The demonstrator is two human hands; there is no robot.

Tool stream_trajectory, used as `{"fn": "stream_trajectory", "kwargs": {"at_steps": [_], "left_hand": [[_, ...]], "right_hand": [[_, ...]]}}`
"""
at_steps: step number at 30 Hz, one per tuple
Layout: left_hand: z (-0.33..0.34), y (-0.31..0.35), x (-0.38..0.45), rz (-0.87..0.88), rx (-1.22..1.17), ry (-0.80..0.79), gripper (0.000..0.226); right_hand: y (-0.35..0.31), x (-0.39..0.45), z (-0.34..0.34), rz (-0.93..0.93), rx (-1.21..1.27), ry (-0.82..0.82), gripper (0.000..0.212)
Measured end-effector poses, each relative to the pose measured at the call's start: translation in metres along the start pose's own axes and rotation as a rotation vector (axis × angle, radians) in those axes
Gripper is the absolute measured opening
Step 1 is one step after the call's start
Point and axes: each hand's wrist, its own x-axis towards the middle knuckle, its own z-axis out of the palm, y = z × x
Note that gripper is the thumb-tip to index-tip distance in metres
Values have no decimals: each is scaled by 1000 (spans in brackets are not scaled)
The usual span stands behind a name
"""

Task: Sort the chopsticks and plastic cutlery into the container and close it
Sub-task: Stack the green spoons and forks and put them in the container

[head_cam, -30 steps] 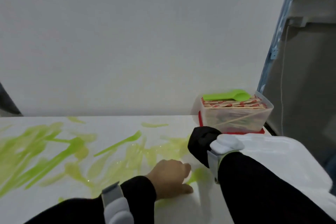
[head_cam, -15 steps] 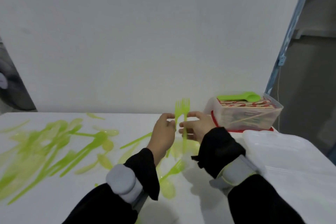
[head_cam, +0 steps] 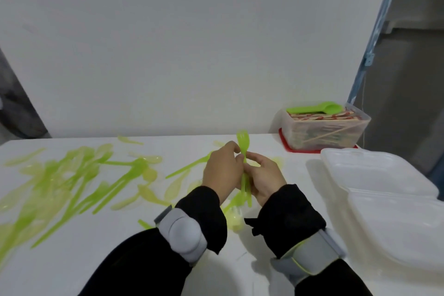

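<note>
Both hands meet at the middle of the frame around a small bundle of green forks: the left hand pinches the stems from the left, and the right hand curls its grip round them from the right. The forks stand nearly upright, prongs up; how many are in the bundle cannot be told, since they overlap. Many more pieces of green cutlery lie scattered over the white table at middle left, too blurred and overlapped to count. One clear container stands at the far right corner of the table on one red lid. It is filled with chopsticks in red-printed sleeves, with one green spoon lying on top. Two white foam boxes lie at lower right. Each wrist carries one grey band over a black sleeve.
</note>
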Motion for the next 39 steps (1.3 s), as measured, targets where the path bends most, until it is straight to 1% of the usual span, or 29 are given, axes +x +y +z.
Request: {"fn": "stream_trajectory", "kwargs": {"at_steps": [2, 3, 5, 7, 8, 10, 12, 14, 16, 18, 19, 22, 23, 25, 27, 28, 30, 31, 32, 34, 35, 36, 37, 39], "left_hand": [[-6, -2, 5, 34, 114, -44, 14], [-8, -6, 6, 50, 200, -93, 13], [-12, -15, 3, 79, 424, -274, 7], [-7, -26, -7, 80, 616, -466, 15], [-2, -32, -12, 84, 662, -507, 20], [6, -41, -17, 106, 676, -479, 22], [7, -45, -15, 83, 601, -405, 24], [2, -44, -7, 6, 396, -308, 20], [-5, -37, 0, -60, 127, -188, 12], [-10, -28, 5, -99, -115, -106, 7], [-10, -25, 6, -97, -186, -81, 6], [-6, -20, 9, -65, -190, -65, 4], [-4, -19, 9, -63, -186, -75, 5], [-6, -23, 13, -84, -222, -108, 15], [-11, -30, 24, -110, -251, -180, 21], [-15, -35, 32, -117, -251, -202, 20], [-24, -50, 48, -119, -182, -186, 19], [-27, -60, 55, -111, -71, -158, 21], [-29, -72, 64, -104, 106, -143, 25], [-32, -97, 75, -94, 494, -179, 34], [-32, -106, 75, -92, 615, -205, 36], [-32, -114, 76, -90, 672, -228, 37], [-32, -121, 76, -88, 671, -242, 36], [-32, -129, 75, -93, 589, -242, 35]], "right_hand": [[3, 2, -6, -6, -108, 75, 38], [6, 5, -12, -8, -175, 129, 41], [7, 9, -22, 7, -255, 196, 46], [9, 12, -28, 55, -240, 189, 48], [9, 12, -27, 72, -223, 172, 49], [13, 13, -27, 94, -193, 142, 52], [17, 14, -27, 93, -156, 132, 52], [20, 15, -25, 77, -90, 150, 51], [21, 14, -22, 52, -31, 168, 52], [21, 16, -13, 56, 10, 136, 51], [20, 17, -8, 64, 22, 101, 49], [17, 19, 6, 58, -4, -62, 39], [17, 20, 8, 48, -31, -79, 37], [20, 27, 11, 32, -86, -62, 37], [25, 37, 14, 38, -144, -16, 41], [27, 41, 15, 45, -177, 4, 44], [29, 46, 19, 68, -209, 20, 42], [29, 45, 20, 92, -195, 17, 40], [29, 46, 23, 124, -162, 14, 40], [28, 45, 29, 179, -105, 9, 41], [29, 44, 30, 195, -94, 5, 41], [31, 44, 34, 201, -87, 0, 42], [32, 44, 37, 199, -81, -5, 43], [35, 45, 40, 200, -64, -1, 43]]}}
